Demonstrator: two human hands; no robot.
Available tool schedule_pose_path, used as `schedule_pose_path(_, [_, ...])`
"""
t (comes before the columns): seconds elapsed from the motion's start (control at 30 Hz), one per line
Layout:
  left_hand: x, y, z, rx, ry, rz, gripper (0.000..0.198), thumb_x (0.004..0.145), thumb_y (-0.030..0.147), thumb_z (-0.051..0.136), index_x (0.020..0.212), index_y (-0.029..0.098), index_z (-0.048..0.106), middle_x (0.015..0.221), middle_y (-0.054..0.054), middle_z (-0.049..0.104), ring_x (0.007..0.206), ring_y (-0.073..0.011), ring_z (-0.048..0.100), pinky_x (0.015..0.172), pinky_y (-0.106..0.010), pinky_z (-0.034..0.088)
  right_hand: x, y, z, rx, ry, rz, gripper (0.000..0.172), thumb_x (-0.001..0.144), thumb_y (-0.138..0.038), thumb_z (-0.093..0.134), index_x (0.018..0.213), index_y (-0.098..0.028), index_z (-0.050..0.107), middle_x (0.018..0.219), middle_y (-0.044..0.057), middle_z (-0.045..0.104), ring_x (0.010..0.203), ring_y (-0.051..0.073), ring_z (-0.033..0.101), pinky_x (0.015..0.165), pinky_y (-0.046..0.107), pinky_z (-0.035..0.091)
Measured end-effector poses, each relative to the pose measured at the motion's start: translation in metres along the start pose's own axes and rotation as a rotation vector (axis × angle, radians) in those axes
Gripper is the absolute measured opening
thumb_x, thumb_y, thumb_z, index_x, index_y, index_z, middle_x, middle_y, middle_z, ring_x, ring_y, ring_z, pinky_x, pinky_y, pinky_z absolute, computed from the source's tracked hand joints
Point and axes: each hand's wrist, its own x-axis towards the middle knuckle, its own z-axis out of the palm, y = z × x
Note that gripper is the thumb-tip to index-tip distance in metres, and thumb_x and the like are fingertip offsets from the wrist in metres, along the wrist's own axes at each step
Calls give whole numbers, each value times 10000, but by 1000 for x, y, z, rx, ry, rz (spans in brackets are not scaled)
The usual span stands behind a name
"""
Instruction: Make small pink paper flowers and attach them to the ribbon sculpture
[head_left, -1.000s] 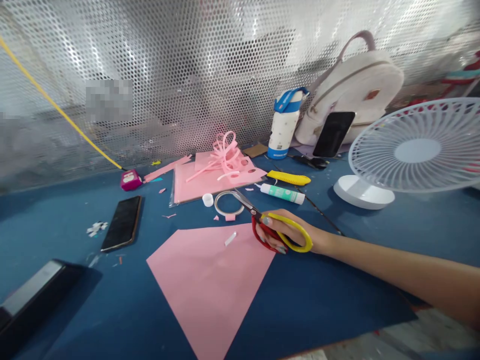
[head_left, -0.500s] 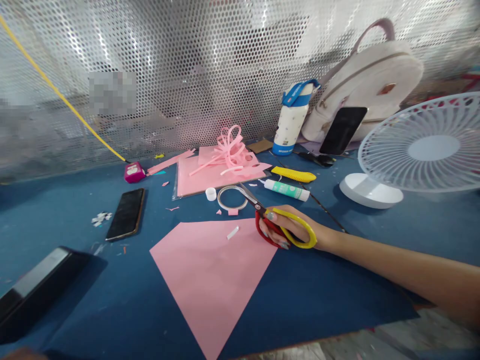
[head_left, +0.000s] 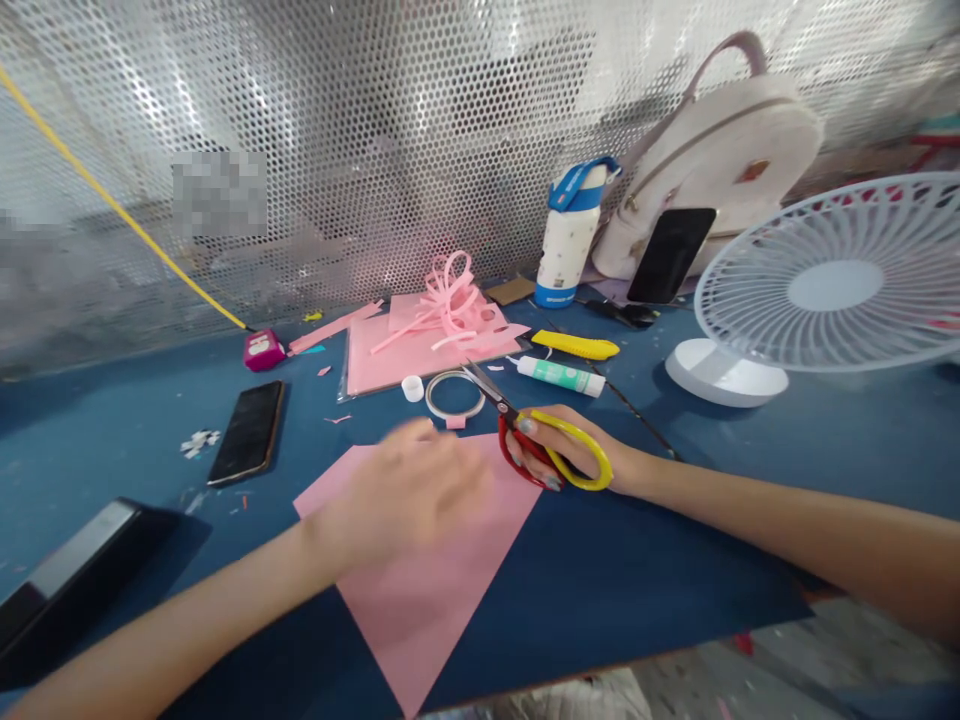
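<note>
A pink sheet of paper [head_left: 435,610] lies on the blue table, one corner pointing toward me. My right hand [head_left: 559,445] is closed around scissors [head_left: 566,462] with one yellow and one red handle, their blades pointing to the back left. The hand rests at the sheet's right corner. Over the upper part of the paper is my left hand [head_left: 412,490], smeared by motion, so its fingers cannot be made out. The small white strip on the sheet is now hidden by that hand. Just behind the sheet lies a roll of tape [head_left: 455,415] beside a small white cap [head_left: 412,388].
Behind are pink paper strips [head_left: 454,300], a glue tube [head_left: 561,376], a yellow cutter [head_left: 576,345], a bottle [head_left: 568,240] and a backpack [head_left: 720,160]. A white fan [head_left: 727,375] stands right. Left are a phone [head_left: 247,432], a tape measure [head_left: 263,350] and a black object [head_left: 71,570].
My left hand has come in from the lower left over the pink sheet. The right hand still holds the scissors in nearly the same place. The view has shifted slightly.
</note>
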Motion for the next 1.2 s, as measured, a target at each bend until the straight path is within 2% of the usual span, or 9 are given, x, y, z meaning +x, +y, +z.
schedule_pose_path(0.1, [11, -22, 13, -46, 0, -32, 207, 1015, 205, 558, 1168, 234, 694, 1156, -74, 729, 1076, -237, 682, 952, -415, 538, 0, 3, -1, 10, 12, -11, 500, 1008, -593, 535, 790, -147, 594, 495, -26, 531, 453, 100, 487, 484, 232, 410])
schedule_pose_path(0.23, [18, -39, 28, -24, 3, -88, 201, 1000, 248, 596, 1161, 212, 709, 1103, -86, 708, 1011, -244, 679, 877, -399, 524, 0, 1, 1, 15, 11, -1, 492, 1001, -591, 547, 795, -147, 590, 486, -34, 523, 445, 98, 482, 470, 225, 400])
schedule_pose_path(0.47, [21, -32, 31, -17, 24, -61, 143, 997, 249, 603, 979, 205, 738, 966, -56, 747, 881, -220, 673, 795, -370, 459, 0, 0, 1, -23, 34, 18, 517, 988, -623, 546, 791, -147, 592, 484, -36, 525, 432, 98, 480, 482, 236, 410])
schedule_pose_path(0.67, [20, -27, 23, -396, 166, -196, 96, 913, 151, 647, 946, 200, 723, 977, -55, 785, 908, -198, 711, 834, -338, 529, -4, -2, 0, -85, 52, 0, 502, 988, -637, 523, 829, -162, 563, 574, -31, 521, 486, 101, 475, 515, 249, 426])
schedule_pose_path(0.77, [18, -18, 17, -625, 242, -355, 139, 868, 107, 659, 957, 195, 719, 1028, -62, 798, 923, -189, 731, 833, -309, 568, -5, -7, -4, -301, 115, -119, 456, 957, -627, 561, 842, -187, 512, 740, -1, 539, 584, 115, 507, 565, 259, 442])
schedule_pose_path(0.87, [17, -9, 14, -860, 279, -461, 105, 870, 141, 693, 959, 188, 721, 966, -54, 795, 879, -177, 750, 824, -296, 601, -5, -15, -9, -762, 119, -261, 355, 919, -538, 605, 916, -199, 496, 858, 40, 593, 702, 160, 540, 621, 274, 417])
schedule_pose_path(0.97, [16, -3, 14, -1027, 283, -507, 86, 837, 183, 766, 918, 184, 735, 905, -46, 791, 838, -176, 762, 764, -276, 629, -7, -20, -10, -1119, 116, -318, 256, 893, -414, 606, 971, -200, 489, 904, 64, 640, 737, 187, 559, 636, 280, 379])
schedule_pose_path(1.07, [16, 2, 13, -1075, 301, -534, 112, 782, 169, 814, 865, 184, 741, 851, -40, 794, 800, -184, 766, 693, -264, 638, -8, -21, -6, -1284, 120, -317, 163, 875, -326, 590, 932, -200, 503, 852, 59, 660, 726, 193, 578, 622, 284, 336])
schedule_pose_path(1.2, [16, 8, 11, -1104, 301, -560, 138, 747, 166, 840, 829, 188, 731, 840, -46, 806, 756, -188, 766, 655, -268, 640, -9, -19, -2, -1362, 140, -333, 150, 861, -316, 608, 922, -196, 544, 827, 47, 686, 731, 192, 609, 607, 292, 287])
